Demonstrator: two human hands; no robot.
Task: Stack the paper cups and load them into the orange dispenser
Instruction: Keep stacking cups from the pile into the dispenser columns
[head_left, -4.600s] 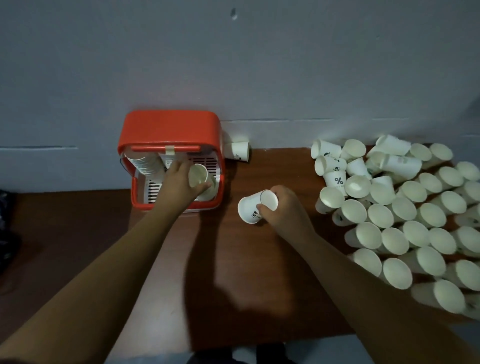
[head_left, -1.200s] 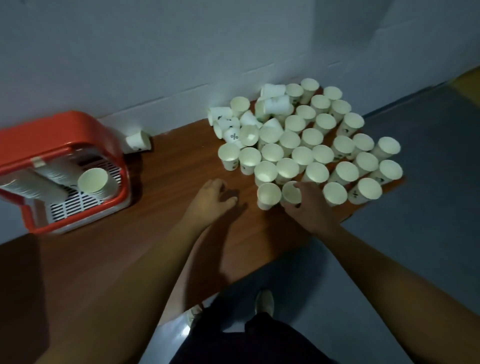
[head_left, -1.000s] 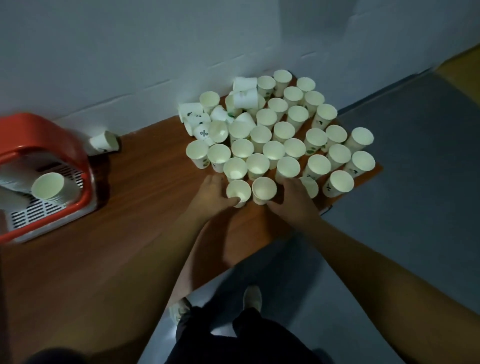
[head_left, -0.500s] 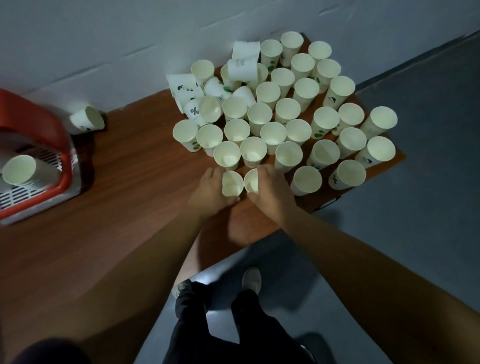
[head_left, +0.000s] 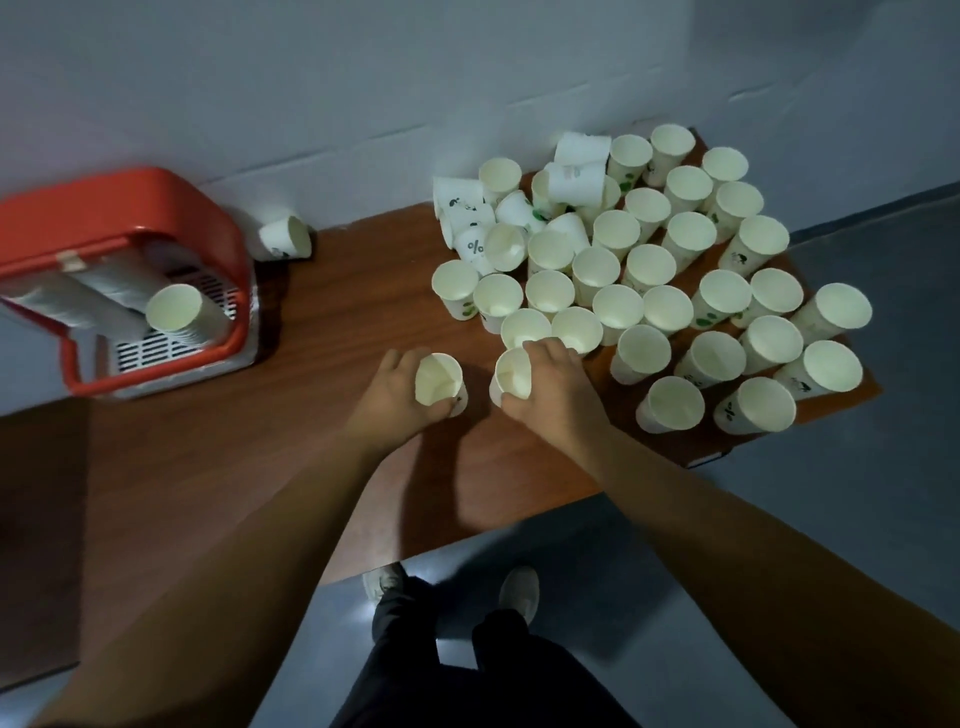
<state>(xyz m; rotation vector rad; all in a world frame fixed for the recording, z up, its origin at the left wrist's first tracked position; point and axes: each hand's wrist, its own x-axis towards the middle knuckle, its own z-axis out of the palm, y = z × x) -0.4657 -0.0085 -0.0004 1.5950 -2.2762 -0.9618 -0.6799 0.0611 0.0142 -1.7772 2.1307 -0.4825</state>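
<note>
A person's left hand (head_left: 395, 397) curls around one paper cup (head_left: 439, 382), its mouth tilted toward the camera, while the right hand (head_left: 558, 395) grips a second cup (head_left: 512, 373) just beside it, fingers wrapped over the far side. Whether either cup is clear of the wooden table (head_left: 322, 317) cannot be told. Both sit at the near edge of a crowd of loose cups (head_left: 654, 270) covering the table's right end, most upright, several by the wall tipped over. At the left, against the wall, the orange dispenser (head_left: 109, 208) holds a nested stack (head_left: 176, 314) leaning on its white grille. A stray cup (head_left: 285, 237) lies on its side just right of the dispenser. Below, the person's shoes (head_left: 519, 592) stand on grey floor.
</note>
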